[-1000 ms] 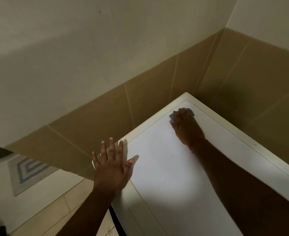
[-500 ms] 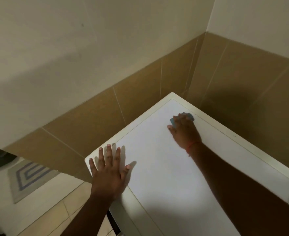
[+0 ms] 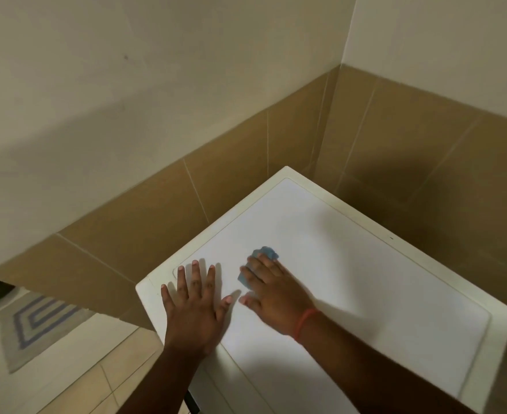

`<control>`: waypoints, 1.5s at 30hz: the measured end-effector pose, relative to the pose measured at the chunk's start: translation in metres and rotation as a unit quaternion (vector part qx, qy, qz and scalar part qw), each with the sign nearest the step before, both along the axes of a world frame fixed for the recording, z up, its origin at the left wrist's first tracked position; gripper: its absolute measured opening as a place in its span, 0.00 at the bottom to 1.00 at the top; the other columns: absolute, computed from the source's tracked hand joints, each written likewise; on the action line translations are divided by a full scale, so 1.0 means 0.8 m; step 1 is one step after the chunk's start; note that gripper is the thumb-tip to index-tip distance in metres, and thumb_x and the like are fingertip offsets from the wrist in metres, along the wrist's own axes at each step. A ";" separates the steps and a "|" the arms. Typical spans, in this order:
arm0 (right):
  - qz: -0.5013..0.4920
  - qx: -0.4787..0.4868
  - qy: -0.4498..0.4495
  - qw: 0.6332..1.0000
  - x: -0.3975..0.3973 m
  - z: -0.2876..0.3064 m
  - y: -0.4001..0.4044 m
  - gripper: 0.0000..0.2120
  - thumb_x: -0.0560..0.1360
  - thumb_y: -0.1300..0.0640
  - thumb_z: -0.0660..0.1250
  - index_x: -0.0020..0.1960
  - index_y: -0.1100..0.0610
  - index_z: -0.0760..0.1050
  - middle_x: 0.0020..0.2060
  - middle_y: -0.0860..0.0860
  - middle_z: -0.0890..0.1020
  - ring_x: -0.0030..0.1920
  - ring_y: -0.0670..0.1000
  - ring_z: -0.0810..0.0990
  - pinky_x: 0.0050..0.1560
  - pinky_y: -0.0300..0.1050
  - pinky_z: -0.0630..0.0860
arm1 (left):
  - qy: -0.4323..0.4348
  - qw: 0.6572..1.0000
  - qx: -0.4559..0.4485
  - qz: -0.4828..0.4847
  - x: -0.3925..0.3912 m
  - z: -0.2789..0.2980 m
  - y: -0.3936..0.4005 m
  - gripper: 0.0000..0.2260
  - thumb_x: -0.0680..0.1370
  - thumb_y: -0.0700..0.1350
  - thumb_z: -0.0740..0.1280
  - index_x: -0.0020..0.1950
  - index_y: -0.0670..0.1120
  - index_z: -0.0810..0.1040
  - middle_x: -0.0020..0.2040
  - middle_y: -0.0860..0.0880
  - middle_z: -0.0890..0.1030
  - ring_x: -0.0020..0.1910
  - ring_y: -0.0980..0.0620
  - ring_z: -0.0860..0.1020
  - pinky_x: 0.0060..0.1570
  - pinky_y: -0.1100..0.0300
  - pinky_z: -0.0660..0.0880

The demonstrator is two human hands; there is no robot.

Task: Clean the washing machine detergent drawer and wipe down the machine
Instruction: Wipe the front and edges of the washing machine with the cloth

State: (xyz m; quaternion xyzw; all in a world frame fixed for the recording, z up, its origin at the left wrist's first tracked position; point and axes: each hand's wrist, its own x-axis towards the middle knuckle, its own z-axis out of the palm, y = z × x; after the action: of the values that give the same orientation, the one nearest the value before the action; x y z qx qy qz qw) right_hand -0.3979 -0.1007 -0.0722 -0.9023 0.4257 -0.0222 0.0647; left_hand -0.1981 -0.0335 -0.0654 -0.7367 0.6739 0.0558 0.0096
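Washing machine [image 3: 350,294] stands in a tiled corner, one white top panel seen from above, its far corner pointing into the meeting of two brown-tiled walls [image 3: 126,234]. A raised rim runs round the panel. The near-left corner juts out over the pale floor [image 3: 90,375], and most of the panel to the right of the hands lies bare, up to the rim along the right-hand wall.

Two hands are on the top, side by side near the left corner, close but not touching. The left hand [image 3: 194,306] lies flat, palm down, fingers straight and spread, its little finger just inside the left edge. The right hand [image 3: 271,297] presses down on one crumpled blue cloth [image 3: 264,253], fingers fairly straight over it, so that the cloth shows beyond the fingertips and at the thumb side. One red band [image 3: 304,322] circles the right wrist. Both forearms reach in from the lower edge.

On the floor to the left lies one grey mat [image 3: 34,327] with blue nested lines.
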 end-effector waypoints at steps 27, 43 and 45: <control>-0.114 0.029 0.029 0.993 -0.135 0.005 0.022 0.36 0.79 0.34 0.44 0.77 0.56 0.60 0.76 0.55 0.62 0.77 0.57 0.56 0.76 0.54 0.56 | 0.011 0.999 0.018 -0.028 -0.070 0.005 0.025 0.33 0.80 0.66 0.39 0.81 0.52 0.51 0.81 0.43 0.49 0.79 0.36 0.47 0.73 0.31 0.49; -0.020 0.005 0.003 1.000 -0.178 0.003 0.133 0.31 0.77 0.37 0.53 0.73 0.53 0.68 0.73 0.53 0.68 0.75 0.55 0.63 0.72 0.54 0.66 | -0.013 0.998 0.049 0.043 -0.103 0.031 0.081 0.36 0.74 0.70 0.28 0.79 0.55 0.33 0.78 0.48 0.31 0.77 0.42 0.31 0.74 0.36 0.36; -0.125 0.024 0.012 0.992 -0.185 0.008 0.112 0.32 0.79 0.38 0.48 0.75 0.56 0.65 0.74 0.56 0.66 0.76 0.57 0.60 0.73 0.55 0.63 | -0.010 0.997 0.053 0.060 -0.098 0.034 0.091 0.36 0.74 0.69 0.28 0.79 0.55 0.33 0.79 0.48 0.32 0.77 0.43 0.32 0.74 0.36 0.37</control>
State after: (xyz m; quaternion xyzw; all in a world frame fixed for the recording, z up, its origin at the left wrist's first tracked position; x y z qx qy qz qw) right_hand -0.5461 -0.0113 -0.0659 -0.8406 0.5360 -0.0093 0.0776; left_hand -0.2763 0.0393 -0.0382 -0.7749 0.6243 0.0846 0.0519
